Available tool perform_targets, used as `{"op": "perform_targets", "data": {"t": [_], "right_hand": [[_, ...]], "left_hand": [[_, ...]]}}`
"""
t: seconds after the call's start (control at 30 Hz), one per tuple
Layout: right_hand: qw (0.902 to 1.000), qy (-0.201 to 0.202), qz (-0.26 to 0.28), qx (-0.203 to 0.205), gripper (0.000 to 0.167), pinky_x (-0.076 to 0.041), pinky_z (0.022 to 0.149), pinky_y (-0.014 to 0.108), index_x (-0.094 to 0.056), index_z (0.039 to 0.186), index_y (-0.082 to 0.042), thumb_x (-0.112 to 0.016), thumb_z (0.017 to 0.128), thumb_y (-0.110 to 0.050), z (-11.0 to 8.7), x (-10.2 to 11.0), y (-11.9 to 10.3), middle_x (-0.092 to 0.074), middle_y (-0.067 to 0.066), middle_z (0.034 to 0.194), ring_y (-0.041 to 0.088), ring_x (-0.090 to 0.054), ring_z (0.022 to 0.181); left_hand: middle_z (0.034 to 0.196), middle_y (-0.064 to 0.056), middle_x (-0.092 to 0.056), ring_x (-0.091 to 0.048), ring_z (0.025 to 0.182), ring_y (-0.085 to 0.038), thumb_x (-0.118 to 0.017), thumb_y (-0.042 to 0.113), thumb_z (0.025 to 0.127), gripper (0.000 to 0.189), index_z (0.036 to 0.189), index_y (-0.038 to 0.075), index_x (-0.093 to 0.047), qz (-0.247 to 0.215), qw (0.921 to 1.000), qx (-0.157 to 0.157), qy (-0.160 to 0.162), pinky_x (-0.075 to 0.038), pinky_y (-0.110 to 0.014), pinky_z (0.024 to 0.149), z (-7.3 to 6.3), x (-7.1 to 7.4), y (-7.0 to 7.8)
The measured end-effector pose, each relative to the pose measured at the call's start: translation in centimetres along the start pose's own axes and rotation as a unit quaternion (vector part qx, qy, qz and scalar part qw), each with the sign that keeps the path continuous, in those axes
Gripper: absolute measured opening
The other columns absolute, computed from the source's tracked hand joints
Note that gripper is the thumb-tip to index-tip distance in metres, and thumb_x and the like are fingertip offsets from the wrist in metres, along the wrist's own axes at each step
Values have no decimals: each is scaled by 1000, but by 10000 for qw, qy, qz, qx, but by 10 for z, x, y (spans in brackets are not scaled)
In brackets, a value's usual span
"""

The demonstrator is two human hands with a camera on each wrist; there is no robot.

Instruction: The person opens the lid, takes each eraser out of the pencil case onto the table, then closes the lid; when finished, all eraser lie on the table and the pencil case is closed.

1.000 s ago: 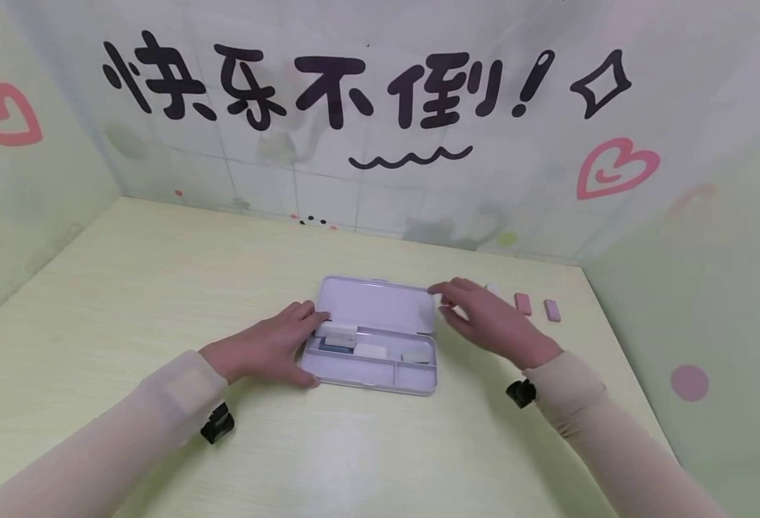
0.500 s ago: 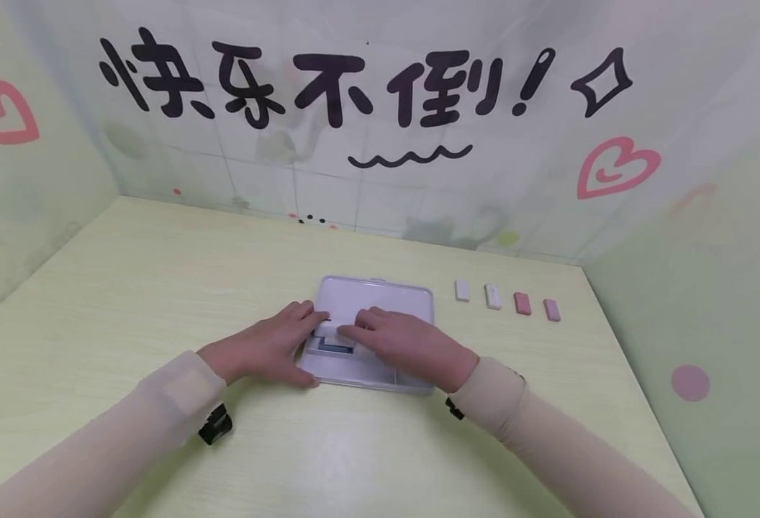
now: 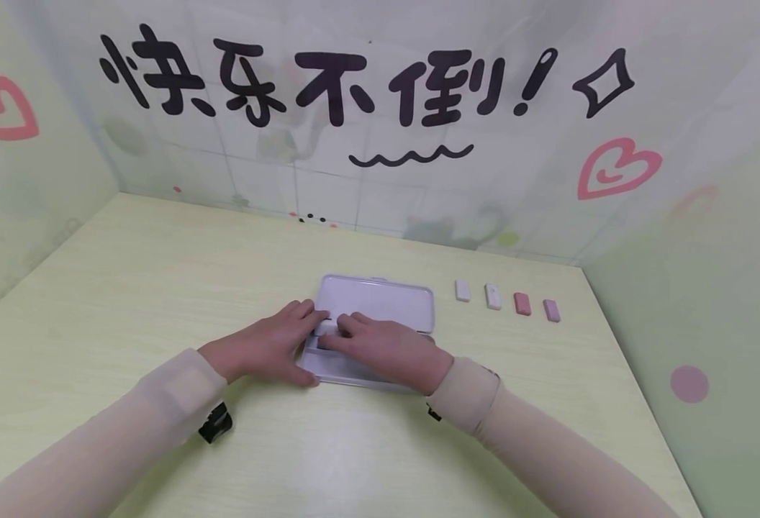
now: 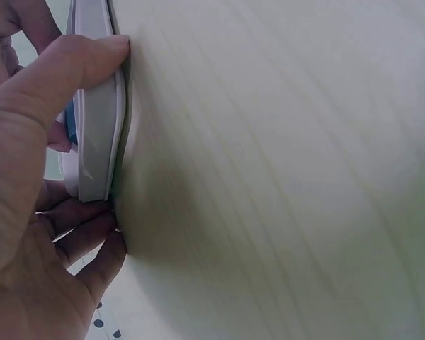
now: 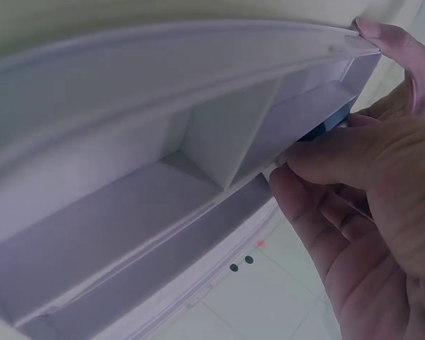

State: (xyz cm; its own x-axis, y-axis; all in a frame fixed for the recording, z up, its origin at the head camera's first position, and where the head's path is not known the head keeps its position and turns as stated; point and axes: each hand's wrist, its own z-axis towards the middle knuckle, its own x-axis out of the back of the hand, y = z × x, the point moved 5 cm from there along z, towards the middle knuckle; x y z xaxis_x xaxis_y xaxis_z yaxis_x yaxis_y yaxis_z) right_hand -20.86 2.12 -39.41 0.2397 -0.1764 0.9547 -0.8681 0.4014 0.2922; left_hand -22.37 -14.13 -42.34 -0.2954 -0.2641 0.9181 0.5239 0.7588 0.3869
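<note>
A pale lilac pencil case (image 3: 380,301) lies open on the table, its lid tipped back. My left hand (image 3: 266,351) grips the left end, thumb along the near side and fingers around the far corner, as the left wrist view shows. Over the case's left part, my right hand (image 3: 386,349) reaches into the long back compartment. There its thumb and index finger pinch an eraser (image 5: 331,126), of which a dark blue part and a small pale bit show between the fingers. Another white piece (image 3: 328,327) sits behind those fingertips. The back of my right hand hides much of the tray.
Right of the case, two white erasers (image 3: 462,291), a pink eraser (image 3: 522,303) and a lilac eraser (image 3: 551,310) stand in a row on the table (image 3: 354,453). A printed curtain wall (image 3: 328,187) closes off the back, and side walls rise left and right.
My right hand has moved left and down from beside the lid's right edge into the case, uncovering the leftmost white eraser in the row. My left hand keeps its place.
</note>
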Motion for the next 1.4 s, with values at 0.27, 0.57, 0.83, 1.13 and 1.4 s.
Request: {"op": "perform_targets", "data": {"t": [0.27, 0.57, 0.83, 1.13, 1.4], "right_hand": [[10000, -2, 41, -84, 44, -59, 72, 23, -54, 137, -26, -61, 101, -3, 1, 2, 1, -60, -3, 114, 12, -61, 100], [9999, 92, 112, -90, 53, -59, 79, 21, -52, 145, -22, -67, 98, -3, 0, 1, 5, -63, -3, 114, 10, -63, 99], [9979, 329, 536, -180, 53, -59, 83, 21, -52, 146, -16, -65, 98, 0, -6, 5, 10, -67, -3, 117, 8, -67, 99], [9646, 602, 2400, -909, 38, -59, 95, 30, -59, 140, -14, -63, 103, -6, -27, 14, 32, -75, 1, 119, 12, -73, 104], [9258, 880, 3315, -1590, 44, -60, 92, 31, -57, 140, -9, -67, 98, 0, -66, 10, 62, -73, 5, 120, 15, -74, 103]], "left_hand": [[123, -3, -51, -46, 113, -19, -87, 42, 77, 93, 150, -1, -48, -20, 10000, -22, 48, -51, -36, 95, -1, 1, 1], [123, -3, -51, -45, 112, -18, -88, 41, 77, 94, 150, -2, -47, -48, 10000, 14, 45, -51, -35, 95, -2, 1, 1], [122, -3, -51, -45, 113, -18, -88, 40, 77, 95, 151, -2, -46, -84, 9999, 29, 59, -51, -36, 95, -3, 1, 1], [123, -4, -51, -45, 113, -19, -88, 40, 76, 97, 152, -1, -45, -98, 9999, 116, 41, -51, -36, 95, -2, 0, 1], [128, -6, -52, -46, 114, -19, -88, 40, 76, 98, 153, -2, -44, -72, 9998, 190, 20, -52, -38, 98, -2, 0, 2]]}}
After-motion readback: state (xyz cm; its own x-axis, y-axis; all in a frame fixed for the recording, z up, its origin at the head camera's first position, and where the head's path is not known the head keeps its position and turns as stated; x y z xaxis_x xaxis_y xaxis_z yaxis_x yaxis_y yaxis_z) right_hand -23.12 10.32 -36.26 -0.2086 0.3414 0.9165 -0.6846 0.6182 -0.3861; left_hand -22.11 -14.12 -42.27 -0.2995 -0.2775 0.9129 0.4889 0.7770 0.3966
